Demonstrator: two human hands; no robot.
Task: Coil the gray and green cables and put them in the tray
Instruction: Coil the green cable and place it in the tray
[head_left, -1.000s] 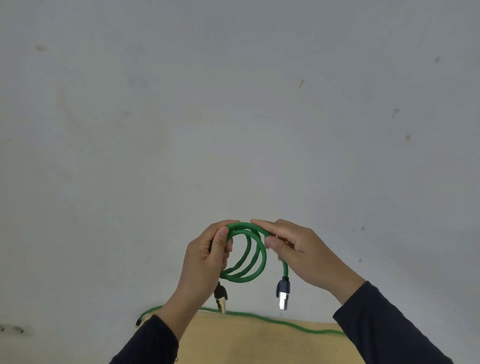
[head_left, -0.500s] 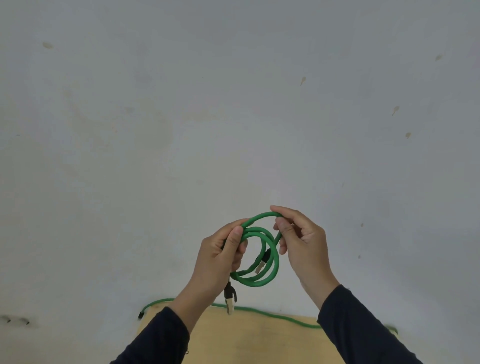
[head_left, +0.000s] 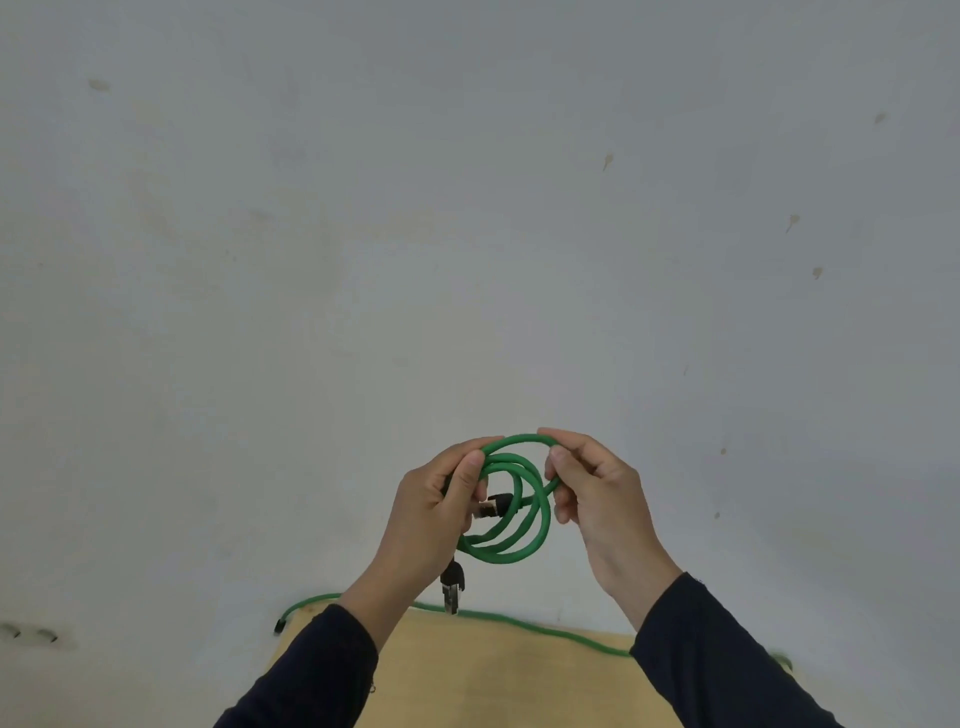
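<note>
I hold a green cable (head_left: 524, 545) wound into a small coil of about three loops, raised in front of a grey wall. My left hand (head_left: 434, 512) pinches the coil's left side. My right hand (head_left: 597, 493) grips its upper right. One plug (head_left: 492, 506) points left through the middle of the coil. The other plug (head_left: 452, 590) hangs below my left hand. No gray cable and no tray are in view.
A second green cable (head_left: 519, 622) lies along the far edge of a light wooden table (head_left: 493, 675) at the bottom of the view, its dark end (head_left: 279, 626) hanging off the left corner. My dark sleeves cover both sides of the tabletop.
The free end that hung from my right hand has been brought up and pushed through the coil's middle, so its plug now points left. Both hands rose slightly.
</note>
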